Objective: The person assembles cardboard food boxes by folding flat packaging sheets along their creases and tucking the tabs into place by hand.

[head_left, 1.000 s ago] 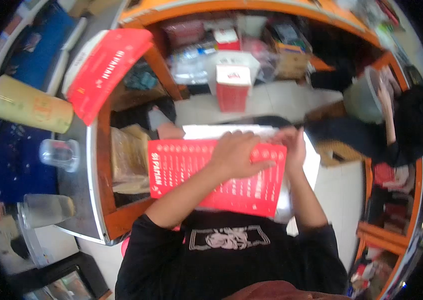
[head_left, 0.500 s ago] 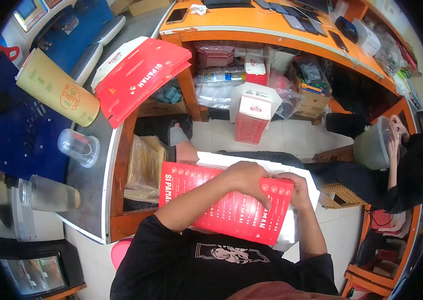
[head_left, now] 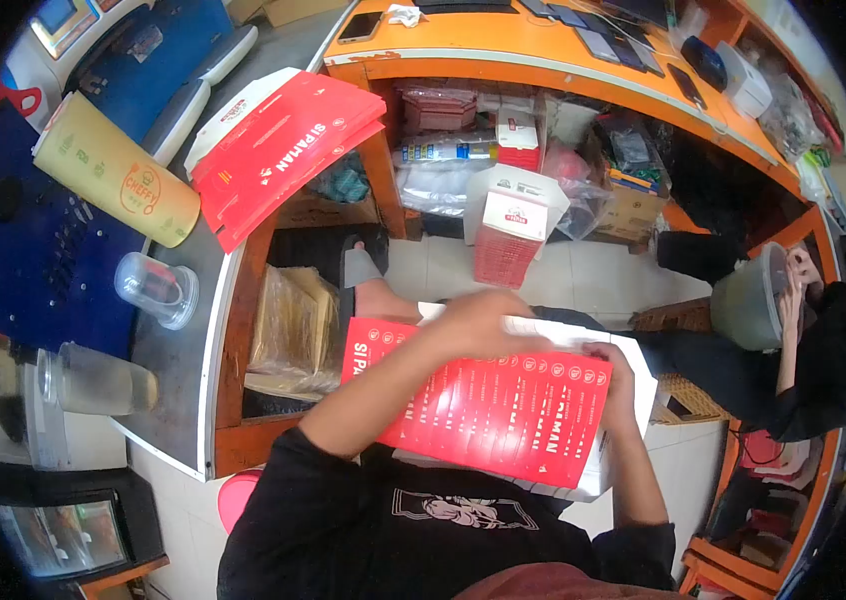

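Note:
A fanned stack of red cardboard sheets [head_left: 483, 410] with white lettering lies across the lap, over white sheets [head_left: 638, 375]. My left hand [head_left: 488, 322] is at the stack's far edge, palm down, its fingers extended to the right over the top border; its thumb is hidden. At the upper right corner my right hand [head_left: 620, 385] has its fingers curled round the edge of the red sheets. More red cardboard pieces [head_left: 288, 150] lie on the counter at the left.
The counter [head_left: 198, 380] holds a large yellowish cup [head_left: 118, 170], a clear plastic cup [head_left: 156, 290] and a clear container [head_left: 108, 380]. A pile of red and white boxes [head_left: 511, 240] stands on the floor ahead. At the right, another person's hands [head_left: 793, 290] touch a translucent bucket [head_left: 748, 300].
The red stack has shifted slightly to the right, with my right hand beside it. My left hand has moved off the middle of the stack to its far edge.

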Demonstrator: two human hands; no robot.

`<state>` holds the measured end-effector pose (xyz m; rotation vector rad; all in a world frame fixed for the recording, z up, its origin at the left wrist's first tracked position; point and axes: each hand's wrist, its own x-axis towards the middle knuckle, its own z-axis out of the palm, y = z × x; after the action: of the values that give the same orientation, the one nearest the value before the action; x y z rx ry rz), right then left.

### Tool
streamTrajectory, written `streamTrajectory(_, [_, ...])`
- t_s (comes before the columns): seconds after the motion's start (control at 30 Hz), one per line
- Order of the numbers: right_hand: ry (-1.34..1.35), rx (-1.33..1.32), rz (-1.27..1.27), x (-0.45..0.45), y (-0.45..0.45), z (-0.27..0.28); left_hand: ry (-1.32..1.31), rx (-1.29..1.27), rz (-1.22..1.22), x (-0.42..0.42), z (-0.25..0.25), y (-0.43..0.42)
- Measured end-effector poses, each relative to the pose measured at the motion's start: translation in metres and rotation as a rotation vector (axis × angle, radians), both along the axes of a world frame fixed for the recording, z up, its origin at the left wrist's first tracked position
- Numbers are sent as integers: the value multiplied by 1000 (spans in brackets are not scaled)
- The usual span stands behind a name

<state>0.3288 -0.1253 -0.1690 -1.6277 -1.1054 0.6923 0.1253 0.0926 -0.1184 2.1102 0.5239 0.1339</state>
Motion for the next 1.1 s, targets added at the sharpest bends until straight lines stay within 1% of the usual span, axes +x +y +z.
streamTrajectory(0.03, [-47,-1,-60,-6,-6,1,-37,147,139,-21,-2,15])
streamTrajectory(0.07, [24,19,-126,-7,-15,-18,-72,293,276,-44,-6,29])
streamTrajectory(0.1, [133,78,-193,-18,-20,-15,-45,239,386,-70,-5,39])
streamTrajectory(0.17, [357,202,-331,-49,-24,-4,-101,20,487,-121,-32,57])
streamTrajectory(0.2, [282,194,-302,-52,-31,-22,-183,-147,479,-142,-63,57])
streamTrajectory(0.27, [306,205,-289,-59,-29,-12,-294,-434,530,-162,-84,40])
streamTrajectory(0.3, [319,210,-289,-65,-28,-7,-346,-579,548,-165,-82,36])
streamTrajectory(0.33, [361,261,-339,-71,-21,-4,-322,-579,587,-166,-80,35])
streamTrajectory(0.4, [447,199,-308,-60,-21,-9,-286,-581,670,-164,-75,31])
streamTrajectory(0.43, [487,168,-287,-52,-22,-12,-260,-580,660,-165,-74,31])
streamTrajectory(0.47, [465,141,-258,-46,-25,-17,-236,-578,649,-166,-73,30])
streamTrajectory(0.57, [440,160,-180,-34,-28,-19,-195,-613,601,-169,-71,30])
streamTrajectory(0.6, [433,168,-214,-33,-25,-14,-184,-629,583,-169,-65,31])
streamTrajectory(0.67, [420,179,-284,-30,-23,1,-206,-301,632,-163,-57,29])
streamTrajectory(0.7, [415,201,-300,-23,-24,-4,-218,-135,651,-159,-47,30])
streamTrajectory(0.73, [411,222,-316,-13,-28,-12,-330,156,630,-155,-33,37])
streamTrajectory(0.77, [407,241,-333,-6,-31,-20,-437,446,599,-151,-17,48])
streamTrajectory(0.8, [367,237,-377,-9,-30,-14,-444,649,627,-147,10,57])
streamTrajectory(0.83, [324,176,-350,-8,-31,-9,-448,850,653,-144,41,66])
streamTrajectory(0.9, [235,59,-295,-6,-33,-2,-343,1013,801,-140,95,88])
streamTrajectory(0.97, [188,29,-235,-9,-33,1,-164,1335,931,-138,122,126])
streamTrajectory(1.0, [166,14,-206,-10,-32,1,15,1168,943,-142,122,146])
streamTrajectory(1.07, [239,4,-190,-9,-34,0,354,822,938,-154,111,179])
streamTrajectory(1.1, [275,0,-180,-8,-34,-1,395,784,902,-156,116,180])
